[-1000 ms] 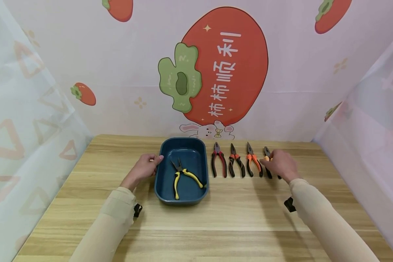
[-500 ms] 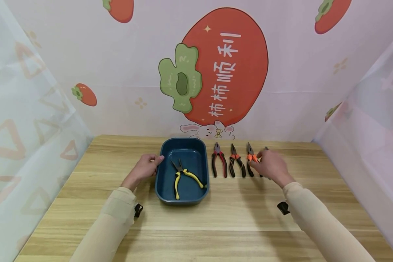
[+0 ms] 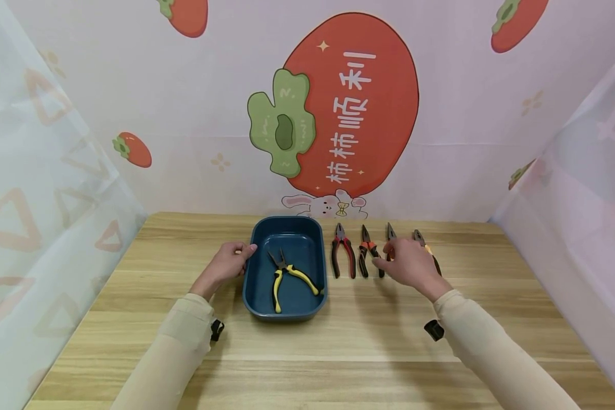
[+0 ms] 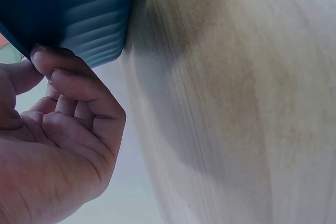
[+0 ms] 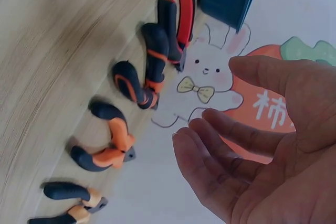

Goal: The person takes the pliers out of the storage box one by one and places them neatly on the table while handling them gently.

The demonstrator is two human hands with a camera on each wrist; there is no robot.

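Observation:
My left hand (image 3: 226,263) pinches the left rim of a dark blue rectangular tray (image 3: 287,240), thumb over the edge and fingers below it. In the tray lie long-nose pliers with yellow and black handles (image 3: 301,277). With nothing in its grasp, my right hand (image 3: 411,263) hovers above the row of pliers, its fingers loosely bent. Beneath it, orange-handled pliers (image 5: 121,135) are partly hidden in the head view. To their left lie black pliers with orange bands (image 3: 367,246), and light-orange and black pliers (image 3: 418,237) are on the right.
Red and black pliers (image 3: 340,233) lie between the tray and the other pliers. Everything rests on a wooden table (image 3: 307,364). A printed cloth backdrop (image 3: 205,85) rises behind the table's far edge, with cloth on both sides.
My right hand has moved left along the row, from the light-orange pliers to above the orange ones, uncovering the rightmost pair. My left hand and the tray stay put.

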